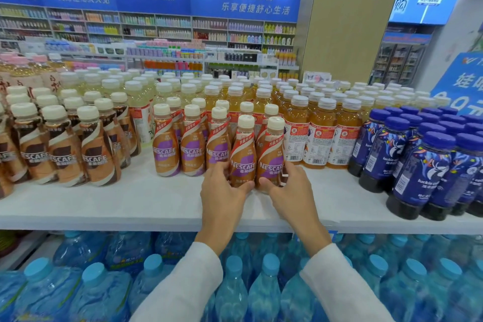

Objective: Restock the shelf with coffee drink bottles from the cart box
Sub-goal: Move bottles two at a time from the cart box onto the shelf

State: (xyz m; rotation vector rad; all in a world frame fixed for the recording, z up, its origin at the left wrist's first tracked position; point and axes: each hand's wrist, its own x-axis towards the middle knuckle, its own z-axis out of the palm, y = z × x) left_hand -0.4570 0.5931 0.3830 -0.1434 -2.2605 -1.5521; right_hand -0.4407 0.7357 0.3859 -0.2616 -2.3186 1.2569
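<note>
Both hands reach over the white shelf (130, 204), each holding one Nescafé coffee drink bottle. The left hand (223, 192) grips the left bottle (243, 149) low on its body, with its fingers (219, 169) curled round the bottle's left side and the thumb across the front near the base. The right hand (291, 192) grips the right bottle (271, 154) the same way, fingers (290, 168) curled round the right side.

The two bottles stand upright and touch side by side. The hands hide their bases, so I cannot tell whether they rest on the shelf. They sit at the right end of the purple-label Nescafé bottles (166, 149), slightly in front of that group.

To the left stand brown-label Nescafé bottles (62, 154). Just to the right are amber tea bottles (317, 138), then dark blue luckin bottles (418, 165). Below the shelf stand blue-capped water bottles (99, 293). Both forearms wear white sleeves (188, 282).
</note>
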